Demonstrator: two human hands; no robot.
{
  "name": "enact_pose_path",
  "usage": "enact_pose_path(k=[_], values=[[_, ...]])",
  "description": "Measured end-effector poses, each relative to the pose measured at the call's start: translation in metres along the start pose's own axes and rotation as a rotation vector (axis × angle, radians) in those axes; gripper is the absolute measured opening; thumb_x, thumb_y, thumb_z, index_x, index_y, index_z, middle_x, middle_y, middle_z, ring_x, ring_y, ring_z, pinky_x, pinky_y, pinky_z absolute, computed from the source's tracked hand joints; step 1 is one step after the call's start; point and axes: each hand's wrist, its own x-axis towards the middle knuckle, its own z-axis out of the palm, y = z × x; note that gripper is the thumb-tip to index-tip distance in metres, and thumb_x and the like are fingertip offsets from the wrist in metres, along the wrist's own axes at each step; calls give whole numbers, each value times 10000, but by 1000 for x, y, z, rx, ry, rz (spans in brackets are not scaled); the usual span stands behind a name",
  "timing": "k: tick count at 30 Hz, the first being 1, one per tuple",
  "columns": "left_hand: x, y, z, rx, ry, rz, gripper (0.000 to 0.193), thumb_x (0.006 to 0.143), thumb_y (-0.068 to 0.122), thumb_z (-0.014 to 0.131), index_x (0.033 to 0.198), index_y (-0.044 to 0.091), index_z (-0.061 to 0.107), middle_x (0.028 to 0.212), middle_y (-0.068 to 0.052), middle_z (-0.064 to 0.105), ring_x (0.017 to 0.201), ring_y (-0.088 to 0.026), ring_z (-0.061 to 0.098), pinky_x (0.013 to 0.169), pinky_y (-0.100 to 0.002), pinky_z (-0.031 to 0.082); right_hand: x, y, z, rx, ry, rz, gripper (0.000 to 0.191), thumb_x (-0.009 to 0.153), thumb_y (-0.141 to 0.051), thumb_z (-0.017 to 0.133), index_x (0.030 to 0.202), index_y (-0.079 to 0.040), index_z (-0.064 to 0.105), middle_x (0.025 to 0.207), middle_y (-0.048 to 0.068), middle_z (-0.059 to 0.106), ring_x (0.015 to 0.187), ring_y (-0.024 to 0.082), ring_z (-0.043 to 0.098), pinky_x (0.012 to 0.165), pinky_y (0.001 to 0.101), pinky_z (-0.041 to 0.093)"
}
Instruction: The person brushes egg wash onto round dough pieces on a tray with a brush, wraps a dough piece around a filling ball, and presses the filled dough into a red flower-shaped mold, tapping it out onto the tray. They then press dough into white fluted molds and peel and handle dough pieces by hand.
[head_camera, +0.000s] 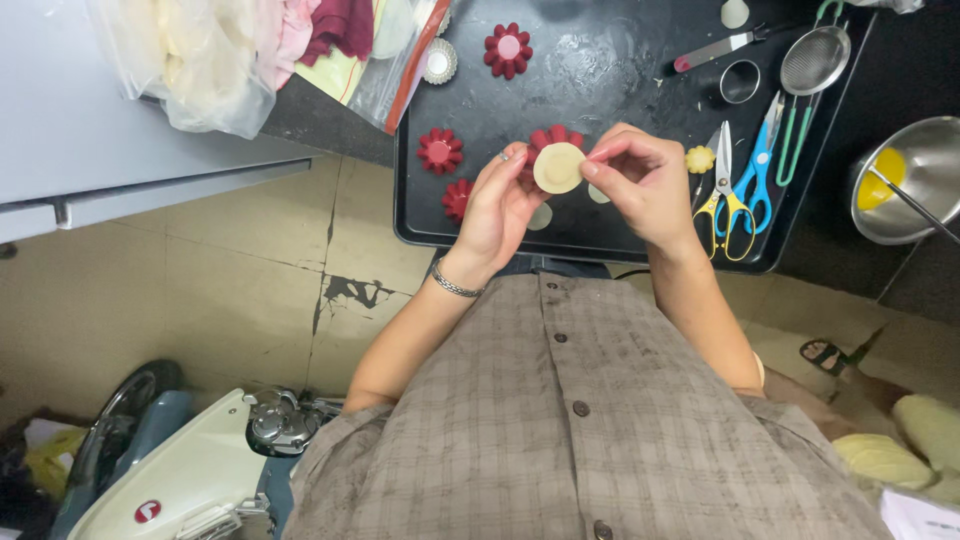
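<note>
Now both hands pinch one round, pale yellow dough disc (558, 167) over a dark red fluted cup mould (553, 139).

Left hand (497, 212) fingers and right hand (645, 180) fingers are clamped on its edges, above the black metal tray (600, 70). I think pressing it in needs gentle thumbs. A clear plastic bag with a red strip (385, 60) lies at the tray's left corner.

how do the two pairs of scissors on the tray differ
The yellow scissors have yellow handles; the blue scissors have blue ones. The yellow pair lies nearer the right hand, and the blue pair sits further right, toward the tray edge. The yellow pair's blades point straight up the tray; the blue pair's slant. Both lie flat, untouched.
</note>
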Motion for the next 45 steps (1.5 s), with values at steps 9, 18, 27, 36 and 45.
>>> enact_pose_path(k=[9, 18, 27, 36, 45], values=[[0, 1, 12, 49, -21, -12, 164, 1094, 224, 518, 1144, 72, 555, 1224, -69, 632, 1210, -176, 598, 1095, -407, 466, -3, 0, -2, 66, 34, 1, 65, 970, 54, 722, 982, 13, 673, 970, 35, 643, 892, 87, 593, 803, 226, 480], [-5, -6, 8, 75, -26, 4, 171, 1098, 219, 517, 1161, 64, 556, 1197, -68, 633, 1172, -172, 603, 1070, -393, 471, -9, -6, 3, 42, 76, -18, 276, 948, -26, 764, 1173, -24, 604, 1184, 40, 570, 1031, 100, 593, 905, 239, 508], [-9, -4, 14, 100, -33, 8, 175, 1108, 202, 510, 1189, 52, 547, 1213, -82, 627, 1183, -183, 597, 1070, -395, 470, -4, -20, 17, -136, 38, -109, 462, 912, -15, 813, 1293, -43, 555, 1384, 55, 492, 1153, 115, 574, 926, 244, 519], [-11, -1, 16, 96, -44, 6, 179, 1107, 209, 500, 1195, 59, 540, 1214, -80, 629, 1176, -174, 598, 1063, -385, 464, -4, -21, 19, -67, 14, -86, 484, 898, -6, 812, 1310, -34, 559, 1419, 68, 477, 1189, 129, 565, 961, 263, 522], [-12, 0, 19, 102, -46, 1, 183, 1094, 205, 503, 1200, 59, 535, 1220, -81, 627, 1176, -173, 594, 1066, -374, 459, -3, -22, 17, -12, 15, -80, 464, 914, -14, 806, 1311, -35, 565, 1389, 72, 488, 1221, 145, 567, 975, 270, 530]])
